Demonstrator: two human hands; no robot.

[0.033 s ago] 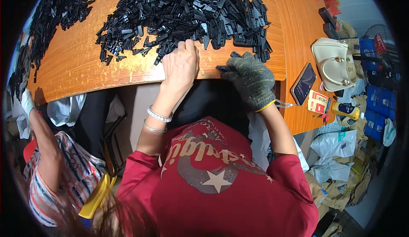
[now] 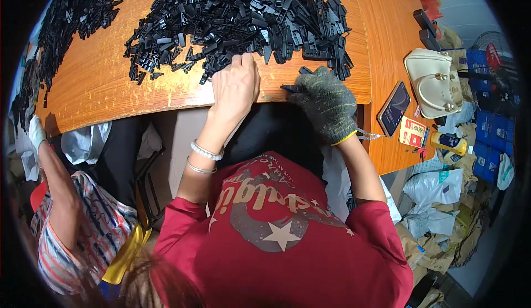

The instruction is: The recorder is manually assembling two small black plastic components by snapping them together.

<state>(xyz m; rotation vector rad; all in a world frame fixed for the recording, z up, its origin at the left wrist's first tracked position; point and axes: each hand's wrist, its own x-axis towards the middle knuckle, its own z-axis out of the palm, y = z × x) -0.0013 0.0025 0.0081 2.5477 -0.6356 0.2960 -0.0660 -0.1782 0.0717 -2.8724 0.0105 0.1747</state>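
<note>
A large heap of small black plastic parts [image 2: 243,14] lies on the wooden table [image 2: 116,84] in front of me. My left hand [image 2: 236,84] is bare, with two bracelets at its wrist. Its fingers curl closed at the heap's near edge, and whatever they hold is hidden. On my right hand [image 2: 326,100] is a dark knitted glove with a yellow cuff. From its closed fingers a slim black plastic piece [image 2: 291,88] sticks out to the left, over the table's near edge. Another black piece [image 2: 305,70] is by the glove's fingertips.
At the left, a co-worker's white-gloved hand [image 2: 37,132] is by a second black heap [image 2: 72,14]. To my right are a phone [image 2: 394,109], a cream handbag [image 2: 434,84], a card [image 2: 412,132] and a yellow bottle [image 2: 449,143]. Plastic bags [image 2: 437,189] crowd the floor beyond.
My left hand has shifted very slightly to the right and toward me. My right hand stays almost still with the black piece.
</note>
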